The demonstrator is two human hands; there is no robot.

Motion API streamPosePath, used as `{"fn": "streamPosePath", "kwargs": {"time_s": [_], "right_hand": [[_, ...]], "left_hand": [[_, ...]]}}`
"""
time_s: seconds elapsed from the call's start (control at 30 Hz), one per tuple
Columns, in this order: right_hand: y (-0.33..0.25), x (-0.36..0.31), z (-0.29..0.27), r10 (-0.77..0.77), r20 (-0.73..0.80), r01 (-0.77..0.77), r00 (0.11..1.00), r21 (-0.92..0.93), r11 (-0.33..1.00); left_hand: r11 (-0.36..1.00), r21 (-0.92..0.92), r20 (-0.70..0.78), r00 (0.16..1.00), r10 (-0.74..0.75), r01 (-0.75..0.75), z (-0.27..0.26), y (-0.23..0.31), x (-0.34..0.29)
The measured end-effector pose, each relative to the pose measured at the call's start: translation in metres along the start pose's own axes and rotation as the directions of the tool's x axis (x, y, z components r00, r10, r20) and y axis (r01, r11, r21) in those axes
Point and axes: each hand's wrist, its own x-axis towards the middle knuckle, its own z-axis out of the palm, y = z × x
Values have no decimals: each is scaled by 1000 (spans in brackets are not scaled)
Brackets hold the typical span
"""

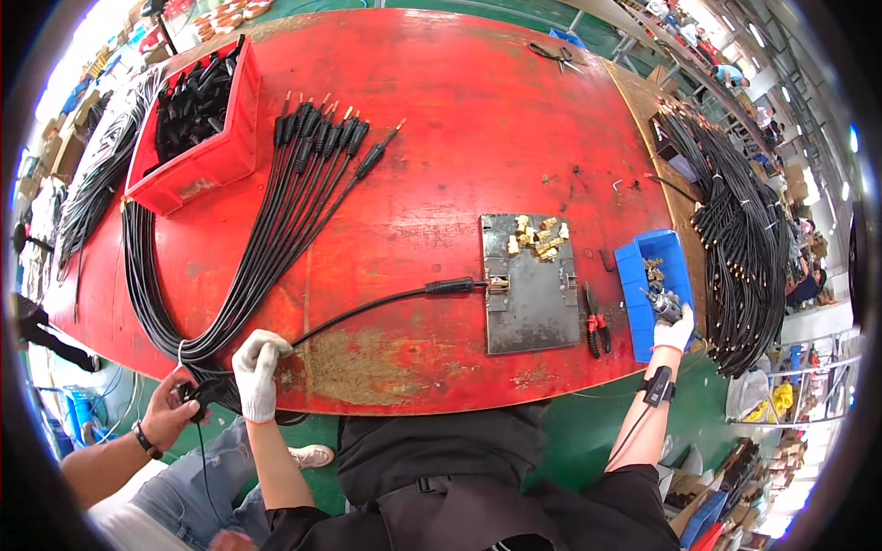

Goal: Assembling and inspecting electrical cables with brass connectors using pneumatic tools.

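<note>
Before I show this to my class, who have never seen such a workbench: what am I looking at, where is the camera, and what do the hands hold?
This is one picture from a wide camera on a worker's head, looking down, so straight edges curve. No machine here: the two gloved hands belong to that person. The left hand grips a black cable at the near edge of the red table. The cable's plug end lies on a grey metal plate, which also bears small brass parts. The right hand reaches into a blue bin, holding something I cannot make out. More cables fan across the table beside a red bin of black parts. Pliers lie beside the plate. The bare hand at lower left is another person's.
</note>
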Motion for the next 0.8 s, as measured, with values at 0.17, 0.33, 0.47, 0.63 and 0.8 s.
{"fn": "streamPosePath", "kwargs": {"time_s": [0.17,0.33,0.47,0.63,0.8], "right_hand": [[7,14,-11,97,63,-97,993,-3,995],[-15,44,-29,47,76,-32,996,-185,982],[-27,77,-43,73,124,-53,990,-157,986],[-9,69,-33,95,71,-82,993,-172,982],[-17,55,-29,64,57,-53,996,-175,983]], "left_hand": [[999,-38,-107,993,-41,38,-28,-5,-22],[984,-179,95,995,6,11,-51,10,-31],[729,-462,304,862,-405,505,-99,51,-61],[618,-502,308,793,-526,605,-113,64,-17],[575,-306,505,641,-578,759,-174,70,34]]}}
